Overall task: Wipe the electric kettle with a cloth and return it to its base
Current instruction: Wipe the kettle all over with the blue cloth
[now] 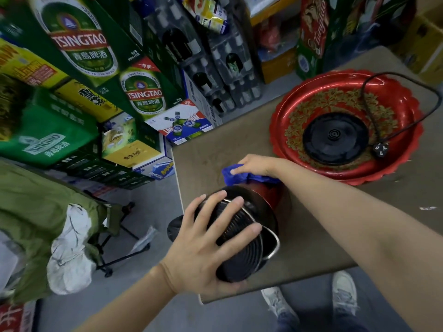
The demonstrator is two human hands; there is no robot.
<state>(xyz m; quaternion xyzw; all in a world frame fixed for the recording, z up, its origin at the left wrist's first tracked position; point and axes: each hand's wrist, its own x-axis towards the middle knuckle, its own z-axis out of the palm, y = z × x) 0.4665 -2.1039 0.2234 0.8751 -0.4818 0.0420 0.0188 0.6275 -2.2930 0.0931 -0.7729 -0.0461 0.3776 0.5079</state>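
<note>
The electric kettle [259, 212], red-bodied with a black ribbed underside, lies tipped on its side over the near left part of the table, bottom toward me. My left hand [203, 248] spreads over the black underside and grips it. My right hand [256, 165] presses a blue cloth [233, 177] against the kettle's far end. The kettle's top and spout are hidden behind the cloth and hand. Its round black base [335, 138] sits apart in a red decorated tray [299, 164] at the table's far right, with the black cord and plug [381, 148] lying beside it.
The brown table [323, 236] ends close to my feet at the front and left. Stacked beer cartons [96, 75] and bottled water packs [215, 68] rise to the left and behind. A green folding chair [60, 212] stands on the floor at left.
</note>
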